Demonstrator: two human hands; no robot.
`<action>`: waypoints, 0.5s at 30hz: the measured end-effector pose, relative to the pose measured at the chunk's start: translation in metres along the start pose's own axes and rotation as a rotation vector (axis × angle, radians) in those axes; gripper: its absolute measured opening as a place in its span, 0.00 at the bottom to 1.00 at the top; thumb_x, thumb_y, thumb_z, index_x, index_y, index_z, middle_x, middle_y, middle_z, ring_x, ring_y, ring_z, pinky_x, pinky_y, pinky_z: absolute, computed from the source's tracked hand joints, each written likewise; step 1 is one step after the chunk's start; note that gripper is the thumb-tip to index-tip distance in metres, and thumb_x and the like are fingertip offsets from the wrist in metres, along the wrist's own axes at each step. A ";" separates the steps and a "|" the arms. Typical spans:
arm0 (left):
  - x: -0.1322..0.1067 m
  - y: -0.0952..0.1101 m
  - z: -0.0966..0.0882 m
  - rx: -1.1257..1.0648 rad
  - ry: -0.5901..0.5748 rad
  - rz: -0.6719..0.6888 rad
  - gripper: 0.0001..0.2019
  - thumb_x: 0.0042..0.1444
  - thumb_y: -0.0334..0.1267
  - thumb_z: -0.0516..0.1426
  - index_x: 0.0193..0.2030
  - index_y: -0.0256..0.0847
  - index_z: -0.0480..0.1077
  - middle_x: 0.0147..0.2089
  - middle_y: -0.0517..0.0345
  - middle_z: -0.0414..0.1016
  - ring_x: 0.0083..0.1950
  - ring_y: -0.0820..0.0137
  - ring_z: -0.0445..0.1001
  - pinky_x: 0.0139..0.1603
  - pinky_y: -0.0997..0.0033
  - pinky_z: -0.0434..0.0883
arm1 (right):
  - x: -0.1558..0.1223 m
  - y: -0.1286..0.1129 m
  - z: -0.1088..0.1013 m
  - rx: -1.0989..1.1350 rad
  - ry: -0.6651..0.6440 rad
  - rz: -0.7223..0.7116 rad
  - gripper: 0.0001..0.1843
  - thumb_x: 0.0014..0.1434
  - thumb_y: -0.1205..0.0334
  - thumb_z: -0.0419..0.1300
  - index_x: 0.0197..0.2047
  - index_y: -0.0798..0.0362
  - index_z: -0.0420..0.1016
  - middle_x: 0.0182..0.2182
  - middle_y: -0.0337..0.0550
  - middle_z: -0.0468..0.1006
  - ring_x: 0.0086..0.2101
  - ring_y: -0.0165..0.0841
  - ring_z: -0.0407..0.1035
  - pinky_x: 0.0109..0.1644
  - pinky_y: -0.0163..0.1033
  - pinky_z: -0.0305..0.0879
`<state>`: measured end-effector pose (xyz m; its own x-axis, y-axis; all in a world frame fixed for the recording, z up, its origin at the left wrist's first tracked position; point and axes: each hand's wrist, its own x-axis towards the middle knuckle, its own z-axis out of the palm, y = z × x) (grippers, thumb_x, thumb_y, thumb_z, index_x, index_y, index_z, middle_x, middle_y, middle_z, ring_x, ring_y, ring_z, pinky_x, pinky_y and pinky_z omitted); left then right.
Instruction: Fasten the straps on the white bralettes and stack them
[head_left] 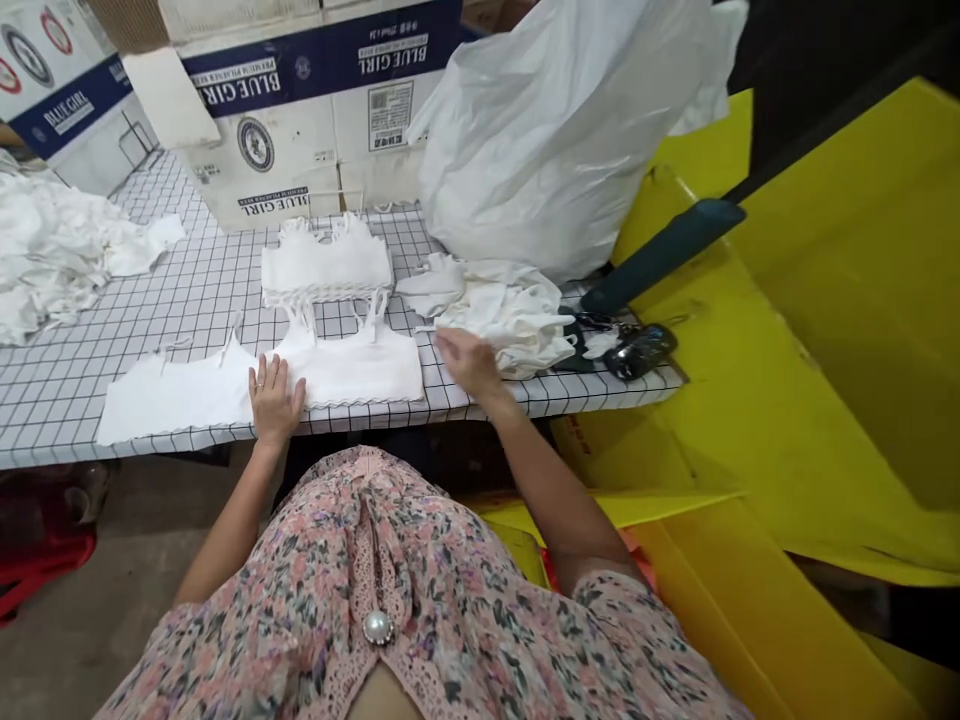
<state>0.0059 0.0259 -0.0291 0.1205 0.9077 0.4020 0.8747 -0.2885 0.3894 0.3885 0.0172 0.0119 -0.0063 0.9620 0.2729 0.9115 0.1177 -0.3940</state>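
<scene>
White strappy bra tops (360,370) lie flat in a row along the table's front edge, their thin straps pointing away from me. My left hand (274,400) rests palm down on them, fingers stretched out, near the middle of the row. To the right, my right hand (471,362) is closed and slightly blurred, at the left side of a crumpled heap of white garments (517,305). A small pale tip pokes out by its fingers; what it is I cannot make out. Behind the row sits a neat stack of white bra tops (326,265).
Blue Girl cartons (292,150) stand along the back of the checked table (202,270). A large white plastic bag (540,150) is behind the heap. Another white garment pile (60,250) is far left. A dark tube (664,255), a black shiny object (640,352) and yellow panels (825,300) lie right.
</scene>
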 end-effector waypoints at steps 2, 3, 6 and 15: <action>-0.002 -0.001 -0.001 0.006 0.044 0.038 0.29 0.74 0.52 0.51 0.71 0.33 0.71 0.76 0.40 0.71 0.85 0.48 0.57 0.88 0.36 0.47 | 0.031 0.023 -0.025 -0.019 0.102 0.069 0.31 0.76 0.56 0.41 0.59 0.59 0.82 0.58 0.64 0.82 0.59 0.50 0.76 0.68 0.59 0.72; -0.002 -0.002 -0.001 0.009 0.059 0.049 0.28 0.74 0.51 0.51 0.70 0.33 0.72 0.76 0.40 0.72 0.85 0.48 0.57 0.88 0.35 0.48 | 0.047 0.034 -0.036 -0.032 0.146 0.102 0.30 0.74 0.58 0.42 0.60 0.60 0.81 0.59 0.66 0.81 0.61 0.52 0.73 0.69 0.63 0.69; -0.003 -0.001 0.000 0.005 0.092 0.055 0.27 0.74 0.50 0.51 0.69 0.35 0.73 0.74 0.41 0.74 0.84 0.46 0.60 0.86 0.32 0.50 | 0.091 0.064 -0.058 -0.074 0.204 0.236 0.28 0.67 0.62 0.53 0.65 0.62 0.78 0.66 0.71 0.74 0.67 0.62 0.64 0.71 0.78 0.55; -0.005 -0.006 0.004 0.013 0.153 0.074 0.22 0.72 0.47 0.53 0.62 0.37 0.78 0.66 0.44 0.82 0.79 0.45 0.69 0.83 0.33 0.60 | 0.172 0.122 -0.132 -0.047 0.506 0.226 0.22 0.75 0.62 0.43 0.47 0.60 0.77 0.43 0.62 0.81 0.41 0.41 0.71 0.52 0.51 0.70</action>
<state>0.0023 0.0239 -0.0369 0.1128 0.8268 0.5511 0.8724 -0.3480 0.3434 0.5529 0.1646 0.1269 0.3796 0.7223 0.5781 0.8846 -0.1003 -0.4554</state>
